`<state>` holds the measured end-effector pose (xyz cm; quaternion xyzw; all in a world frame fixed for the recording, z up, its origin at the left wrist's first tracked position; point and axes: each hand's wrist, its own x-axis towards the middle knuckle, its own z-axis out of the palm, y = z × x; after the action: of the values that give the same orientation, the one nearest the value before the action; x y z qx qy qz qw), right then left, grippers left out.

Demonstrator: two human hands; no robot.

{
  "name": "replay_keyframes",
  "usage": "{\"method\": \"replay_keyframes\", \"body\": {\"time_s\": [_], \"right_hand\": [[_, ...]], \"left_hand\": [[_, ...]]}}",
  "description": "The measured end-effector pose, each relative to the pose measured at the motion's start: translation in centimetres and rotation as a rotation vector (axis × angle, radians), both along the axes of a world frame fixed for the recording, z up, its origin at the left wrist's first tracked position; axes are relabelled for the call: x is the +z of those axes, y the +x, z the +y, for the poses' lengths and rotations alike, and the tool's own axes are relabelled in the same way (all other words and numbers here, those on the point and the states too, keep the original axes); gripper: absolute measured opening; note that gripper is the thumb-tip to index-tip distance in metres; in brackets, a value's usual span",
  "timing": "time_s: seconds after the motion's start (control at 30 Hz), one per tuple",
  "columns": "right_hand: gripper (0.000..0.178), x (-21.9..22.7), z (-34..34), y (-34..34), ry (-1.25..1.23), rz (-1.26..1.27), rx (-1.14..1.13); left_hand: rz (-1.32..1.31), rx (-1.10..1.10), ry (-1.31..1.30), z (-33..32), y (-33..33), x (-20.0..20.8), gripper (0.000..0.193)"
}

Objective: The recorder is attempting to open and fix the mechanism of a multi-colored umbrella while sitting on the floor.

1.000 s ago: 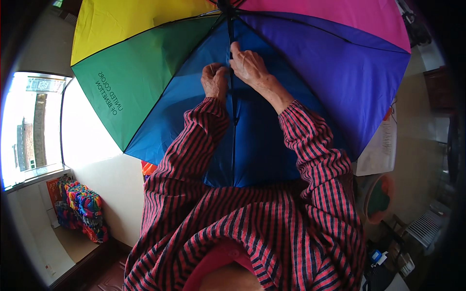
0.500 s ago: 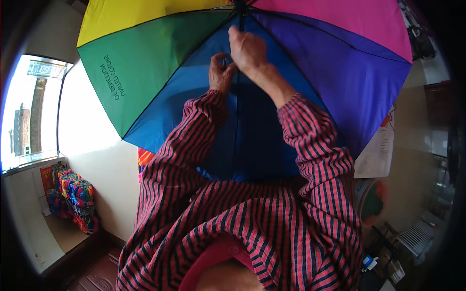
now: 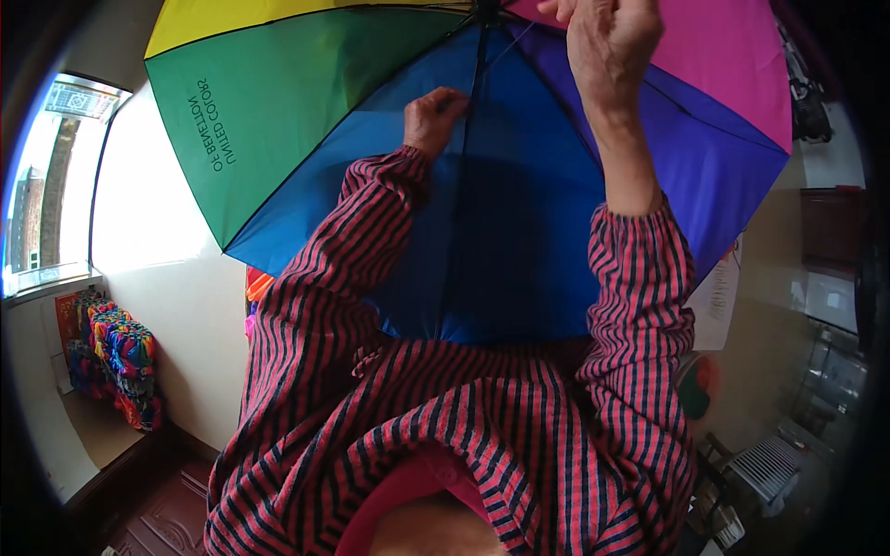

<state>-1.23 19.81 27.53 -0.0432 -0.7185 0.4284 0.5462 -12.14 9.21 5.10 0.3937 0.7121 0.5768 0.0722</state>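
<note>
An opened umbrella (image 3: 528, 213) with panels of yellow, green, blue, purple and pink spreads before me, its inner side with dark ribs facing me. My left hand (image 3: 434, 119) is closed, its fingertips pinched at the dark rib (image 3: 477, 79) over the blue panel. Up at the right, my right hand (image 3: 614, 42) is raised in front of the purple and pink panels, fingers curled together and partly cut off by the top edge. A thin thread (image 3: 510, 46) runs slantwise from near the rib toward my right fingers. Whatever those fingertips pinch is too small to make out.
Bundles of multicoloured folded cloth (image 3: 120, 357) sit on a shelf at the left, below a bright window (image 3: 56, 185). A slatted rack or stool (image 3: 765, 468) stands at the lower right, near a round container (image 3: 697, 385) with green and red contents.
My right hand has moved up and right, away from the rib, and a thread now stretches behind it. My left hand stays by the rib, slightly higher. The umbrella has shifted a little.
</note>
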Motion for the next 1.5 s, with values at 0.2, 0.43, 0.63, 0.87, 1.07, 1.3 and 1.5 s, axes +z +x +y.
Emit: {"method": "replay_keyframes", "body": {"time_s": [0.2, 0.43, 0.63, 0.87, 1.07, 1.3, 1.5], "right_hand": [[0.009, -12.2, 5.6, -2.6, 0.548, -0.965, 0.043], [0.014, -15.3, -0.5, -5.8, 0.813, -1.114, -0.131], [0.009, -13.9, 2.1, -6.1, -0.096, -1.44, 0.251], [0.014, -9.7, 7.5, -4.2, -0.802, -0.363, 0.448], [0.015, -6.9, 9.9, -2.5, -0.58, -0.341, 0.176], [0.017, -4.4, 6.1, -0.9, -0.457, -0.47, 0.296], [0.016, 0.5, -1.2, -1.0, -0.112, -0.223, 0.388]], "left_hand": [[-0.951, 0.056, 0.121, 0.0, -1.4, 1.5, 0.012], [-1.269, -0.004, 0.336, -0.2, -2.5, 1.2, 0.005], [-1.217, 0.084, 0.284, -0.2, -1.1, 1.0, 0.006], [-0.931, 0.152, 0.152, -0.4, -0.1, -0.2, 0.005], [-0.681, 0.203, 0.223, 0.7, 1.2, -3.3, 0.011], [-0.088, 0.256, 0.036, 0.0, 3.6, -3.1, 0.029], [-0.082, 0.299, -0.085, -0.6, 4.7, -1.5, 0.028]]}}
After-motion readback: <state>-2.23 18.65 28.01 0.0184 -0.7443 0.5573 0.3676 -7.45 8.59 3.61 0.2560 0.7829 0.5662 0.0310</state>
